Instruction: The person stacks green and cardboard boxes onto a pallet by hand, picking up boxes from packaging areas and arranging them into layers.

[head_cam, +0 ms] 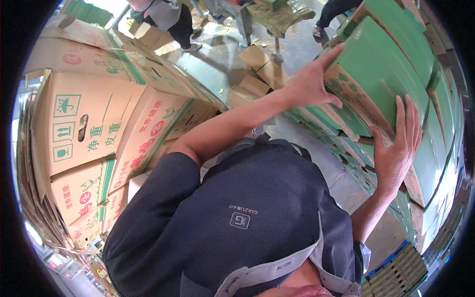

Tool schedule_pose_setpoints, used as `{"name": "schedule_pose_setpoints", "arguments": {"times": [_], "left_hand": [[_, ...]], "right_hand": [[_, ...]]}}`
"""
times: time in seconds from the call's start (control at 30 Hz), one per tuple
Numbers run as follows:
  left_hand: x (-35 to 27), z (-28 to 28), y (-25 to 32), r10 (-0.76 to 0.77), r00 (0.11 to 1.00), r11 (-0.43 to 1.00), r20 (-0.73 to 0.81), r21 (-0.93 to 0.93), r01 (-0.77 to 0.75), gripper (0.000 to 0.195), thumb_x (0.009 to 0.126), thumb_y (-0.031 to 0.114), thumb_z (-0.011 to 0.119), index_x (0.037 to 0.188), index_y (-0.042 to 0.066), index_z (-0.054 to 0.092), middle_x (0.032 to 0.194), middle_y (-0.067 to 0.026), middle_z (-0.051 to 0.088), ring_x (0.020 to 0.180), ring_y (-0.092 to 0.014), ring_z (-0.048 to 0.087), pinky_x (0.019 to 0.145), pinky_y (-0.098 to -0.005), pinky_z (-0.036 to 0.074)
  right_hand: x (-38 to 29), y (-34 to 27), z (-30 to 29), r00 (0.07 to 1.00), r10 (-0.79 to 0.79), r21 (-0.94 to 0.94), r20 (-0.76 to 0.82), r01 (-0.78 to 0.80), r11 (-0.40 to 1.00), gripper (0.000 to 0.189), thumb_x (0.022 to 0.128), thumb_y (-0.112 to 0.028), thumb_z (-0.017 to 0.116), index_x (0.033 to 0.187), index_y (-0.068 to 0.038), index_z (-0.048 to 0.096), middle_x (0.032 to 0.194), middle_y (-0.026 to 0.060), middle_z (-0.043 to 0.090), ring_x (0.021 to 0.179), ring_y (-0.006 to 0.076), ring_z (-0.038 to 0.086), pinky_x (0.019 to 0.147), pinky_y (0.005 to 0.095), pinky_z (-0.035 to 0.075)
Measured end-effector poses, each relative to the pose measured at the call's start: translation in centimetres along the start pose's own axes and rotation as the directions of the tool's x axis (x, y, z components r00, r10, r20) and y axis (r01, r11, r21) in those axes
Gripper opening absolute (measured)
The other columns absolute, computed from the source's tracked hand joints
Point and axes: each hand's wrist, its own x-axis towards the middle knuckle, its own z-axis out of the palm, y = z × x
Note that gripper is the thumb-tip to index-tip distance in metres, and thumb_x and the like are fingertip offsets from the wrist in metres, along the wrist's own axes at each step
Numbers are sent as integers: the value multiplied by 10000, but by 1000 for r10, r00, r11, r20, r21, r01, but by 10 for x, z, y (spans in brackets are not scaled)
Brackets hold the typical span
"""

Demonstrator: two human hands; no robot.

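A green cardboard box point(378, 70) with a brown printed side lies at the upper right, on the near edge of a stack of similar boxes. At its far left corner is my left hand point(313, 83), fingers along the corner and thumb by the brown side. My right hand point(397, 148) holds its near end, fingers spread on the green face and thumb at the lower edge. The parts of the fingers behind the box's edges are hidden.
Large brown printed cartons point(96, 118) are stacked on the left, beside flattened cardboard point(33, 178). Open cartons point(259, 70) lie on the floor ahead. A person point(172, 22) stands beyond; another person's leg point(330, 16) shows at the top. Green-brown stacked pieces point(397, 274) are at the lower right.
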Motion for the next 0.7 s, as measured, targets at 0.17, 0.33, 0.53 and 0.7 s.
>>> {"name": "schedule_pose_setpoints", "arguments": {"times": [0.17, 0.33, 0.53, 0.7], "left_hand": [[-2, 2, -9, 82, 996, 995, -34, -55, -83, 1168, 550, 134, 917, 1533, 81, 286, 1513, -185, 412, 1385, -310, 429, 1131, -376, 372], [-5, -6, -12, 54, 997, 997, -56, -44, -57, 1168, 525, 141, 918, 1525, 102, 315, 1539, -161, 374, 1402, -333, 396, 1134, -402, 377], [-22, -11, -66, 185, 976, 965, -113, -166, -203, 1010, 624, 287, 870, 1497, 137, 384, 1516, -198, 383, 1360, -394, 421, 1110, -436, 383], [-128, -42, -191, -198, 979, 978, -46, -73, 194, 519, 779, 276, 740, 1244, 79, 621, 1322, -134, 603, 1259, -328, 533, 1061, -440, 416]], "right_hand": [[1, -14, 2, 999, 41, -60, 25, -39, 997, 789, 727, -62, 774, 1449, -187, 484, 1526, 16, 431, 1432, 239, 368, 1203, 487, 259], [10, -43, -3, 998, 56, -2, -9, -56, 998, 551, 792, -10, 696, 1330, -50, 585, 1438, 146, 525, 1345, 327, 481, 1127, 489, 375], [37, -143, 48, 831, -452, 798, 325, 15, 602, 416, 761, -70, 753, 1163, -4, 666, 1227, 188, 654, 1165, 364, 611, 977, 460, 466], [42, -183, 200, 829, -344, 820, 441, -216, 530, 347, 780, -26, 740, 1125, -40, 696, 1159, 144, 689, 1093, 307, 652, 929, 366, 499]]}}
